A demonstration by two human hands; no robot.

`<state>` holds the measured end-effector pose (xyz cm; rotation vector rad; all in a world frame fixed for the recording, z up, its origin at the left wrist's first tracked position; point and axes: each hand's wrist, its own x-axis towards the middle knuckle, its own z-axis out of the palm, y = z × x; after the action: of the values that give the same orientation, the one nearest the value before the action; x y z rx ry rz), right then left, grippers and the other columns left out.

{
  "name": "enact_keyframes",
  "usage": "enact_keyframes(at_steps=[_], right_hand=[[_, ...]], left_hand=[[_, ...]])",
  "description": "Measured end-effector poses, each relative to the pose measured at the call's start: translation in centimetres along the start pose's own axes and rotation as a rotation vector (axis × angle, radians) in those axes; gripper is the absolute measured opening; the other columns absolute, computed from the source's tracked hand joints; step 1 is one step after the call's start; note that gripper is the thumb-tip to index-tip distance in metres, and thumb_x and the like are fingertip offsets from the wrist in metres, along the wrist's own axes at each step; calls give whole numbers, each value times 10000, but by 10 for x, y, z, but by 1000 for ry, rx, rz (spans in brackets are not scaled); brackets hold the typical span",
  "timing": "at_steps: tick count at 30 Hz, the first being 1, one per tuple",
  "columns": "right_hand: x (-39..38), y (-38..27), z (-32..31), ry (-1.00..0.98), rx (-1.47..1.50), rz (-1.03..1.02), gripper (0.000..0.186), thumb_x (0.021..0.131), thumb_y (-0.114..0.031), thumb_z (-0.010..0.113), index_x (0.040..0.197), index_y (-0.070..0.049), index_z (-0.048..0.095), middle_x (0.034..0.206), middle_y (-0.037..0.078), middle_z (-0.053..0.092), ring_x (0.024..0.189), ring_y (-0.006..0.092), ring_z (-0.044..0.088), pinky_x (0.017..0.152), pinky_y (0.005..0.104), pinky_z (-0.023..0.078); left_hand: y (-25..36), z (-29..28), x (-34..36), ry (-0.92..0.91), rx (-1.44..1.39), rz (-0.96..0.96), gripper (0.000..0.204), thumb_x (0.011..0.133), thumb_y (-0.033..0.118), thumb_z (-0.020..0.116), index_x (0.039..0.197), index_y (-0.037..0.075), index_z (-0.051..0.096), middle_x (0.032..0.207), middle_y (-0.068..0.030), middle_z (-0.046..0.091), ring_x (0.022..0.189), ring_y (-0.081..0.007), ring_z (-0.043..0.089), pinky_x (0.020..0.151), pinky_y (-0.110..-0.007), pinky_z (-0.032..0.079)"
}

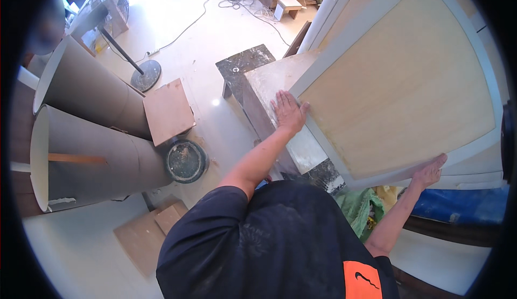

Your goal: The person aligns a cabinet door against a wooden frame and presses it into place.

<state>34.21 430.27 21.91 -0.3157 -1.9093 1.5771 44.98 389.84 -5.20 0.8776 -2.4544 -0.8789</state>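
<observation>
A large framed panel (398, 83) with a pale wooden middle and a whitish-grey border fills the right side. My left hand (290, 113) lies at its left edge, fingers stretched over a pale board (307, 149) and thumb against the frame. At the panel's near edge, my right hand (428, 173) holds the frame, its fingers extended along the border. The panel rests at least partly over the pale board, which lies on a dark, paint-spattered bench (247, 62). What the panel's underside rests on is hidden.
Two large grey tubes (102, 153) lie at the left, near a square brown board (169, 110) and a round dark bucket (186, 161). Beyond them is a round-based stand (145, 76). Cables (231, 0) trail over the far floor. Green sacking (360, 210) sits below the panel.
</observation>
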Motion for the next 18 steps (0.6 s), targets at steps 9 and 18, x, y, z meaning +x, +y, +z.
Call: enact_keyframes(at_steps=[9,18], right_hand=[[2,-1,9,-2,40,-15,850,969,-679,612,1307,100,657,1273,209,691,1095,307,635,954,410,519],[3,0,14,7,-46,44,887,940,-698,641,1257,130,666,1236,227,698,1061,314,648,941,418,524]], left_hand=[[32,12,-57,-137,15,136,1023,1009,591,496,1540,-218,165,1615,-469,123,1546,-573,105,1245,-668,68],[24,6,-7,-39,-71,-4,1052,1024,625,442,1563,-204,81,1637,-450,59,1570,-539,25,1262,-628,51]])
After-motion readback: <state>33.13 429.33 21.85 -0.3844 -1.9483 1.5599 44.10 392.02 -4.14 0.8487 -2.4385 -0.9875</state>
